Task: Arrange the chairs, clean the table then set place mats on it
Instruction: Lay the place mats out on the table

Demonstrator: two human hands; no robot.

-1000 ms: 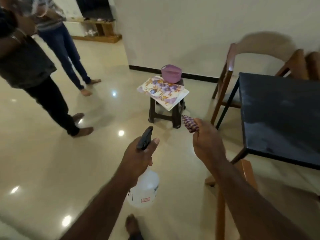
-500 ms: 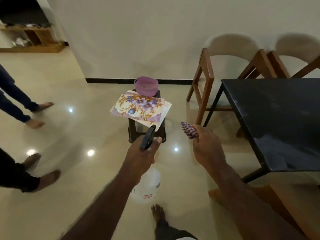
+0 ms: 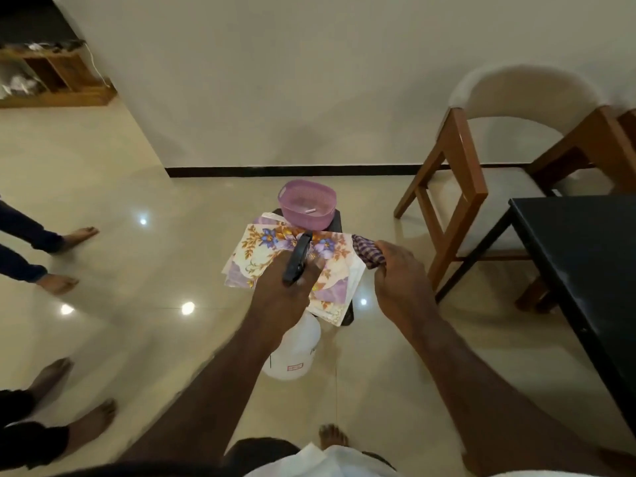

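While the left hand (image 3: 278, 297) keeps its grip clenched on the spray bottle (image 3: 292, 352), the right hand (image 3: 401, 287) pinches a checked cloth (image 3: 366, 253) above floral place mats (image 3: 275, 256) stacked on a stool (image 3: 339, 222), black table (image 3: 585, 253) at right.

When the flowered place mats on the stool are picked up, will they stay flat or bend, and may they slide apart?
The place mats look thin and overhang the small dark stool without sagging, so they are probably semi-stiff, bending slightly. They lie fanned, edges uneven, so they may slide apart. They appear light. The pink basket seems to rest on their far edge, so it may shift.
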